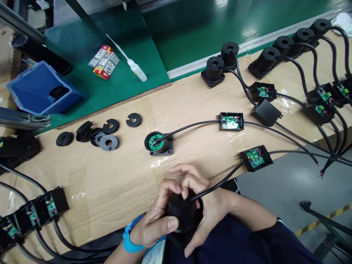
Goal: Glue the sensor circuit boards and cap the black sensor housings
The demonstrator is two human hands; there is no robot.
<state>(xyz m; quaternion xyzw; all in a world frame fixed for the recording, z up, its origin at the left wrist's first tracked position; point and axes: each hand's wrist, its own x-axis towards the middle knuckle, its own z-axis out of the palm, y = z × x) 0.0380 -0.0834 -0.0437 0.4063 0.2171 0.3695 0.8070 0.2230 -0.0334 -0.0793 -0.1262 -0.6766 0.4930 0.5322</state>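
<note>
Near the bench's front edge, a black cylindrical housing (180, 212) with a square base is held between both hands. My left hand (156, 216), wearing a blue wristband (133, 234), grips its side with the thumb across the front. My right hand (210, 205) wraps the other side, its fingertips at the top by the cable exit. From the housing a black cable (225, 179) runs to an uncovered box with a circuit board (255, 157). Beyond the hands lies another housing (162, 145), its end uncovered over a green ring board, wired to a second open box (231, 121).
Several black slotted discs (109, 142) lie on the cardboard-covered bench (129, 172). A blue bin (44, 88), a colourful small box (104, 62) and a white nozzle bottle (137, 69) stand at the back left. Finished-looking housings (214, 69) line the back right; wired boxes (51, 203) sit left.
</note>
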